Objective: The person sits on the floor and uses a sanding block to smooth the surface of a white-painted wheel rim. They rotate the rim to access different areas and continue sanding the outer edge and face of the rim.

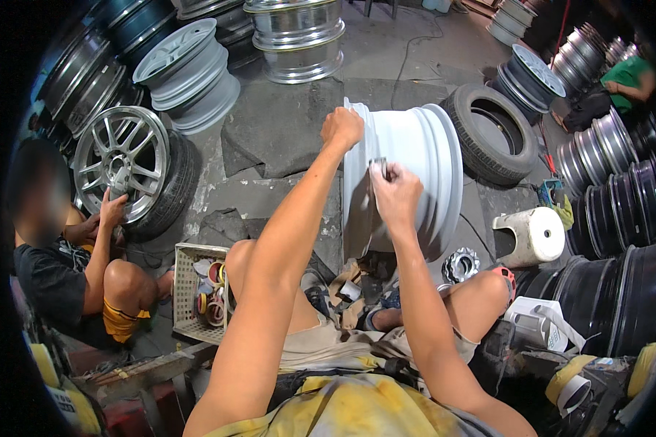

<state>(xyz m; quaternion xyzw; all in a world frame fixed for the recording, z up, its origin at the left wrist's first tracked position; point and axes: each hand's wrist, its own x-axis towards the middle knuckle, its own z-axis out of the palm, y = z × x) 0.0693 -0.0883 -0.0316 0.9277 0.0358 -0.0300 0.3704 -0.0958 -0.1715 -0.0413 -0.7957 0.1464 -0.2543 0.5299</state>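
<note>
Both hands on the white rim (415,167): left hand (342,127) gripping its top edge, right hand (395,193) pinching a small grey scrap (377,167) against it.

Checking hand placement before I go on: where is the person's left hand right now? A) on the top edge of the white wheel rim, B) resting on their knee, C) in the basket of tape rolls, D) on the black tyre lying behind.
A: the left hand is closed over the top edge of the upright white wheel rim, while the right hand presses a small grey piece against the rim's face.
</note>
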